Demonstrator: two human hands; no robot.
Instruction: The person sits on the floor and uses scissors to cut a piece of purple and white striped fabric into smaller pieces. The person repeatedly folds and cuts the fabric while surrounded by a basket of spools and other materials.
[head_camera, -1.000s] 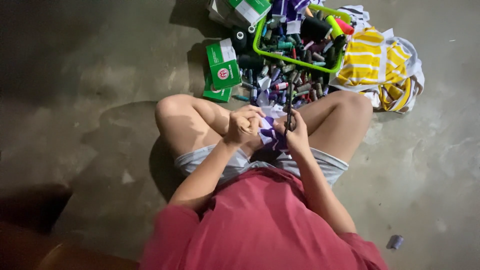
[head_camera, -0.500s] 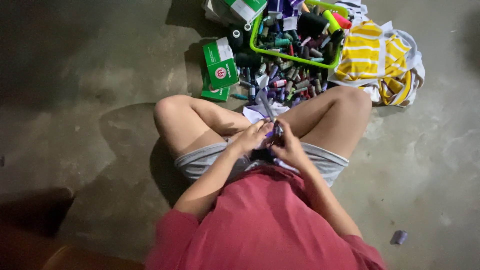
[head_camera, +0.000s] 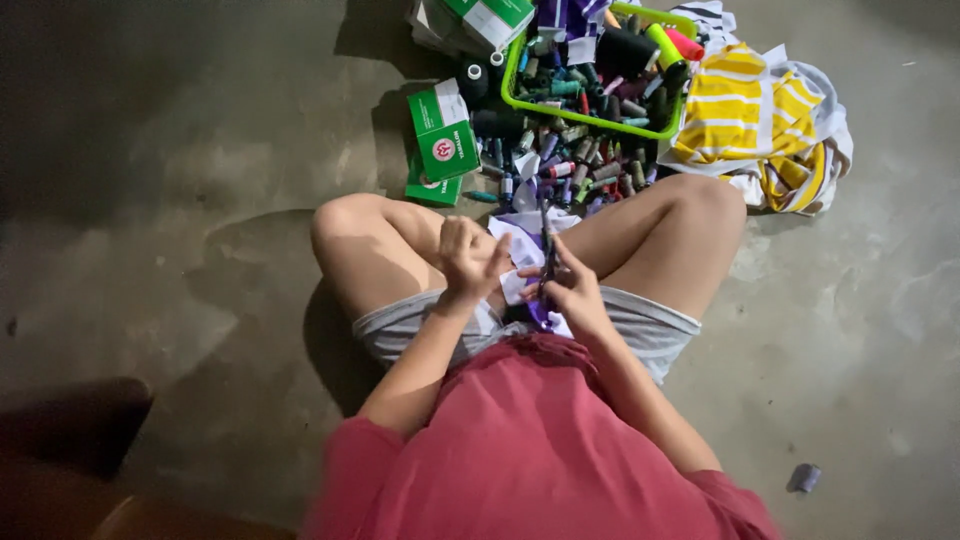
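Observation:
I sit cross-legged on a concrete floor with both hands over my lap. My left hand (head_camera: 468, 258) pinches a piece of white and purple cloth (head_camera: 519, 236) by its left edge. My right hand (head_camera: 574, 292) grips purple-handled scissors (head_camera: 546, 252), whose dark blades point away from me along the cloth. The hands are close together, with the cloth between them.
Beyond my knees lies a heap of loose thread spools (head_camera: 560, 165) and a green basket (head_camera: 590, 122) filled with more spools and cones. Green boxes (head_camera: 443, 140) sit to its left and a yellow striped cloth (head_camera: 750, 120) to its right. A small scrap (head_camera: 803, 478) lies at the lower right.
My hands dipped toward my lap and have now drawn slightly apart. The scissor blades now stand out over the cloth, pointing away from me.

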